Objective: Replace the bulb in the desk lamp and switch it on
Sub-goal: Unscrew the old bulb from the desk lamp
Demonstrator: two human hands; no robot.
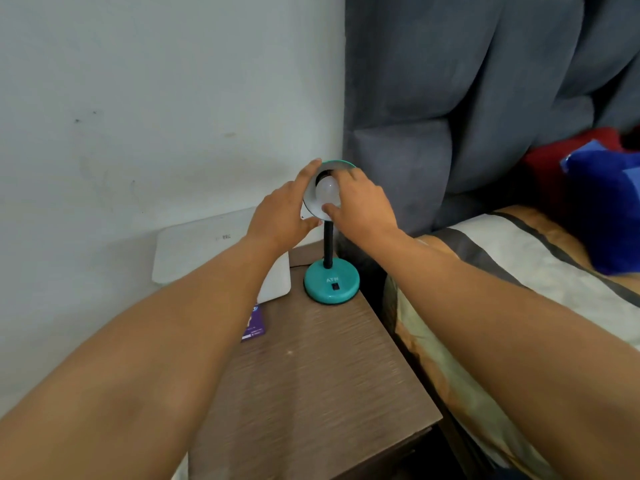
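Both of my bare hands reach forward to one small desk lamp on a wooden bedside table. My left hand cups the left edge of the lamp's round shade, fingers stretched up along the rim and thumb under its lower edge, steadying it. My right hand grips the single white bulb that sits inside the shade, fingers over its top and right side, thumb pressed against its lower face. The shade is tilted so that its open mouth faces me, and the bulb sits in a dark socket at its centre. I cannot tell how far the bulb is screwed in.

The lamp has one black neck rising from one round teal base, which stands near the back right corner of the table. One small black switch sits on the front of the base, under pale lettering.

Left of the base, one flat white device leans against the pale wall, partly hidden by my left forearm. One small purple box lies on the table just beside that forearm.

To my right is a bed with one grey padded headboard, a cream striped cover and a blue cushion with red fabric behind it.
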